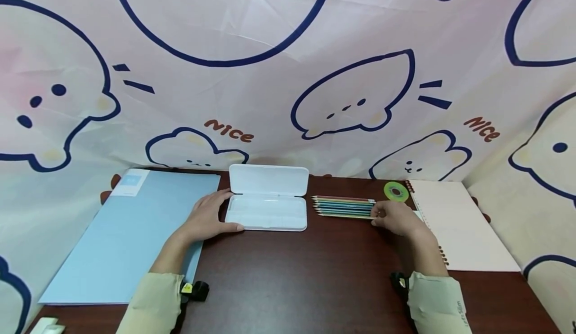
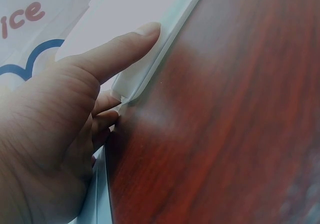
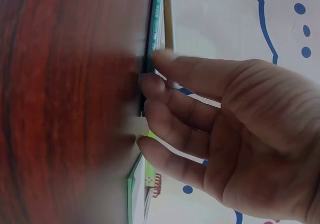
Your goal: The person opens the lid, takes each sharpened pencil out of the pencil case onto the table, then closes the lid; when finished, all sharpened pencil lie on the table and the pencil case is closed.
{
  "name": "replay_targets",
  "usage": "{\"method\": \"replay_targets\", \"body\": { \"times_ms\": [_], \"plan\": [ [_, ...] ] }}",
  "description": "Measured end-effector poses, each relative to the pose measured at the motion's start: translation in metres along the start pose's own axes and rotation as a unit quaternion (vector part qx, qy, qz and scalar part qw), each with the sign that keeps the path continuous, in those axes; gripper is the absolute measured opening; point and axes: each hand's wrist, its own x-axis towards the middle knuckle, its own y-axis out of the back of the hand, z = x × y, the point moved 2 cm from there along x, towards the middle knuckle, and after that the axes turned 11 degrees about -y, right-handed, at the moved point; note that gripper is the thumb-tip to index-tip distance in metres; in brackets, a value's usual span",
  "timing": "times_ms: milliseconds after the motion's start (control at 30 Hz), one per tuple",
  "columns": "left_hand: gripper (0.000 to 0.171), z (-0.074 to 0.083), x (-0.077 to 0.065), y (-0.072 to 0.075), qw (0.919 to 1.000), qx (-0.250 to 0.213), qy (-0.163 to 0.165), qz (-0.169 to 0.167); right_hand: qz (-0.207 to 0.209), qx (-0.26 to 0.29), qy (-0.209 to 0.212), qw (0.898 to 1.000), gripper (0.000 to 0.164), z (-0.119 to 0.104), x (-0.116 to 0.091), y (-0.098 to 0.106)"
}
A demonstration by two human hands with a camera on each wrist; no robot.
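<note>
We look down at a dark reddish-brown wooden table (image 1: 315,274) filling the lower half of the frame. Behind it, across the whole upper half, hangs a pale pink cloth backdrop (image 1: 252,99), creased in places, printed with navy-outlined cartoon bears and the word "Nice" in brown-orange. The cloth wraps around both sides. Lighting is soft and even.

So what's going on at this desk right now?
A person sits at a dark wooden table. Their left hand steadies an open white pencil case, thumb along its front edge. Their right hand touches the blunt ends of a row of coloured pencils lying just right of the case. A blue folder lies at the left, a spiral notebook and a green tape roll at the right.
</note>
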Motion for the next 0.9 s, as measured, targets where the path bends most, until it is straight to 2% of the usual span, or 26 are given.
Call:
{"method": "replay_targets", "body": {
  "times_ms": [400, 633, 900],
  "plan": [
    [0.099, -0.002, 0.000, -0.001, 1.0000, -0.003, -0.003, 0.002, 0.001, 0.027, -0.011, 1.000, 0.004, 0.008, 0.001, 0.001],
    [0.099, -0.002, 0.000, -0.001, 1.0000, -0.003, -0.004, 0.000, -0.006, 0.048, -0.016, 0.999, 0.013, 0.015, 0.000, 0.004],
    [0.098, -0.002, 0.000, -0.001, 1.0000, -0.002, -0.003, -0.001, -0.020, 0.072, -0.036, 0.997, 0.005, 0.020, 0.000, 0.004]
  ]
}}
